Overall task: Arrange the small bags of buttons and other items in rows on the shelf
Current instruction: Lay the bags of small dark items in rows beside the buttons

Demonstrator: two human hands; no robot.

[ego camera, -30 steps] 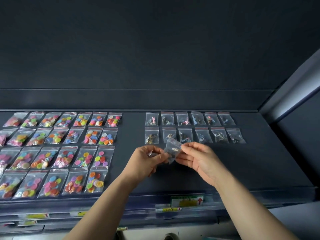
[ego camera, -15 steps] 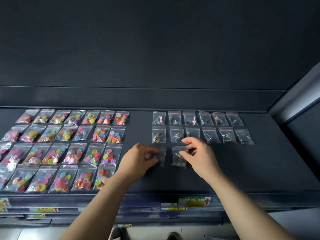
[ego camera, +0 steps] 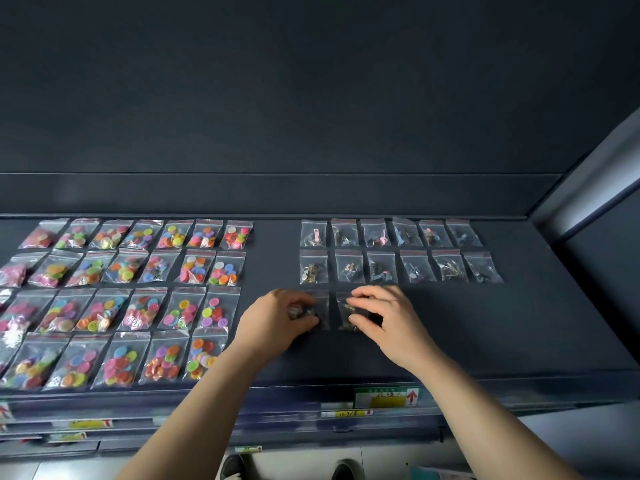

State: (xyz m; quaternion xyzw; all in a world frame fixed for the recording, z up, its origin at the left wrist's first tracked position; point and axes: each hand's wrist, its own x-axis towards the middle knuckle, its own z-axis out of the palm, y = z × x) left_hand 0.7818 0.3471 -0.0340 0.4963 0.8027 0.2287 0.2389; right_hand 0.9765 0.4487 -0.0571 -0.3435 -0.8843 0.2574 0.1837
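Note:
On the dark shelf (ego camera: 519, 323), clear bags of coloured buttons (ego camera: 145, 303) lie in several rows at the left. Two rows of clear bags with small metal parts (ego camera: 381, 268) lie at the back right. Below them a third row starts with two bags. My left hand (ego camera: 277, 323) pinches the left bag of metal parts (ego camera: 321, 301) on the shelf. My right hand (ego camera: 388, 320) pinches the right bag of metal parts (ego camera: 344, 315) between thumb and fingers, flat on the shelf. Both bags are partly hidden under my fingers.
The shelf's right side wall (ego camera: 588, 188) rises at the right and a dark back panel (ego camera: 311, 192) closes the rear. A green and yellow label (ego camera: 386, 398) sits on the front edge. Lower shelf edges with yellow labels (ego camera: 90, 424) show beneath at the left.
A second ago both hands held one bag up in the air. Since then they came down onto the shelf, and two bags now lie side by side under the second row.

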